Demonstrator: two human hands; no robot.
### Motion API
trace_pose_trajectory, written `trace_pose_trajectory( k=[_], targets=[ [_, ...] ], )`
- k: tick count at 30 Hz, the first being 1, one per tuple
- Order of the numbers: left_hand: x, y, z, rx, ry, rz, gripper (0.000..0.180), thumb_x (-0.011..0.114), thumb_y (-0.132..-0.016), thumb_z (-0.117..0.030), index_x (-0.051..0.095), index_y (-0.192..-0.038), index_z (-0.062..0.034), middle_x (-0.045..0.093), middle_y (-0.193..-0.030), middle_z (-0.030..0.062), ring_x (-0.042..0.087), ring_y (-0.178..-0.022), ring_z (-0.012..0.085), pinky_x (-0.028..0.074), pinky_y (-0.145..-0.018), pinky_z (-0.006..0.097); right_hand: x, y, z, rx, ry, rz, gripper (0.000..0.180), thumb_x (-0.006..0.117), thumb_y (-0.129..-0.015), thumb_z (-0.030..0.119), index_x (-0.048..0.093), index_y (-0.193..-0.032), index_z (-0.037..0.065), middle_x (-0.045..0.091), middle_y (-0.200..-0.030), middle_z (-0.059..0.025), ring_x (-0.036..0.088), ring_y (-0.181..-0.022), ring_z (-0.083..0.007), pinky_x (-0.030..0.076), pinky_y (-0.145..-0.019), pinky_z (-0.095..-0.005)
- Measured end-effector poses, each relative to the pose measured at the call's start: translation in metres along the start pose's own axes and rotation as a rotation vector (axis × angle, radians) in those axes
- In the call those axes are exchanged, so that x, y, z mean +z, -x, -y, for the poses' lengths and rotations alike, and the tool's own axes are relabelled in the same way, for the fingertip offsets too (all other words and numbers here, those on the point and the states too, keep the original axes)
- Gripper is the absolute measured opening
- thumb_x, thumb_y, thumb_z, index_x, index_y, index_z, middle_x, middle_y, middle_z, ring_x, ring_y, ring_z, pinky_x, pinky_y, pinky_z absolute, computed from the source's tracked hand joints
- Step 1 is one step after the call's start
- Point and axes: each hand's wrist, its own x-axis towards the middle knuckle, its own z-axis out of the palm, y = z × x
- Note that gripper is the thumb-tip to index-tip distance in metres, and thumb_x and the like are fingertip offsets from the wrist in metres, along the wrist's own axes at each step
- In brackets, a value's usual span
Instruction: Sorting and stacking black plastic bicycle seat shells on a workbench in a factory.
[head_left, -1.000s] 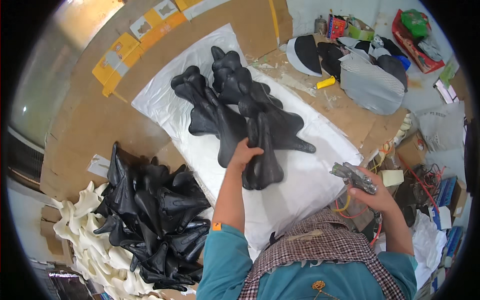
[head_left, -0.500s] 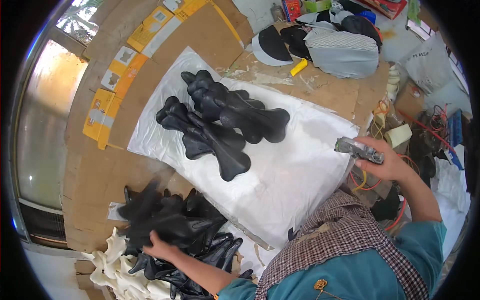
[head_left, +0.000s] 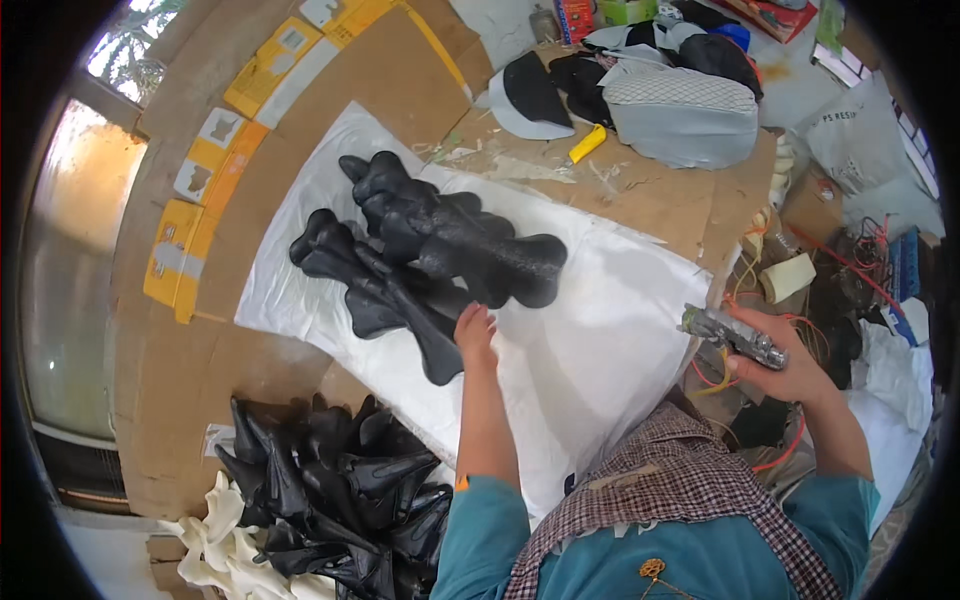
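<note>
Two overlapping rows of black saddle-shaped shells [head_left: 440, 250] lie on a white sheet [head_left: 600, 340] spread over cardboard. My left hand [head_left: 476, 335] is at the narrow end of the nearest black shell [head_left: 425, 345] in the lower row, fingers against it. My right hand [head_left: 790, 365] is off the sheet's right edge and grips a grey metal spray tool [head_left: 730, 338], which points left toward the sheet. A heap of more black shells [head_left: 340, 480] sits at the lower left, beside my left elbow.
White shells [head_left: 215, 540] lie under the black heap. Behind the sheet are a yellow-handled knife [head_left: 585, 145], black and grey saddle parts [head_left: 680, 110] and boxes. At the right are a roll of tape [head_left: 787, 277], orange cables [head_left: 850, 270] and plastic bags.
My left hand has come up from the black heap at the lower left to the lower row on the sheet. The right hand still holds the tool.
</note>
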Motion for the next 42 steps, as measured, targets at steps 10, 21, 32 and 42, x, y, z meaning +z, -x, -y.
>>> trace_pose_trajectory(
  k=[10,21,32,42],
  targets=[
    [0.103,0.039,0.003,0.058,0.189,0.341,0.042,0.058,-0.08,0.002,0.046,-0.12,0.0029,0.055,-0.112,0.0084,0.051,-0.103,0.0196,0.039,-0.09,0.031,-0.003,0.0,-0.022,0.154,-0.186,0.046,0.048,0.067,-0.076,0.01,0.047,-0.119,0.0,0.058,-0.088,-0.0038,0.054,-0.077,-0.0107,0.045,-0.07,-0.0253],
    [-0.099,0.103,-0.044,0.14,0.435,0.15,0.059,0.051,-0.067,-0.003,0.043,-0.126,0.0028,0.05,-0.126,0.0122,0.043,-0.12,0.0288,0.03,-0.104,0.039,0.002,-0.042,0.034,-0.288,-0.151,0.004,0.049,0.064,-0.073,0.006,0.049,-0.119,0.001,0.061,-0.084,-0.0077,0.059,-0.072,-0.0146,0.046,-0.067,-0.026],
    [-0.009,-0.007,-0.098,0.271,0.341,0.218,0.048,0.052,-0.07,0.003,0.048,-0.117,-0.0015,0.054,-0.114,0.0083,0.049,-0.106,0.0237,0.035,-0.098,0.035,-0.01,-0.005,-0.014,0.084,-0.118,-0.015,0.047,0.066,-0.076,0.011,0.05,-0.118,-0.001,0.059,-0.088,-0.0032,0.054,-0.077,-0.0087,0.044,-0.069,-0.0243],
    [0.005,0.06,-0.132,0.698,0.127,0.008,0.039,0.062,-0.063,0.016,0.046,-0.09,-0.0072,0.047,-0.083,-0.001,0.048,-0.08,0.0126,0.041,-0.077,0.024,0.037,-0.008,-0.015,0.067,-0.242,0.109,0.049,0.068,-0.076,0.013,0.048,-0.119,-0.001,0.059,-0.089,-0.0034,0.054,-0.08,-0.0083,0.045,-0.073,-0.0241]
  ],
)
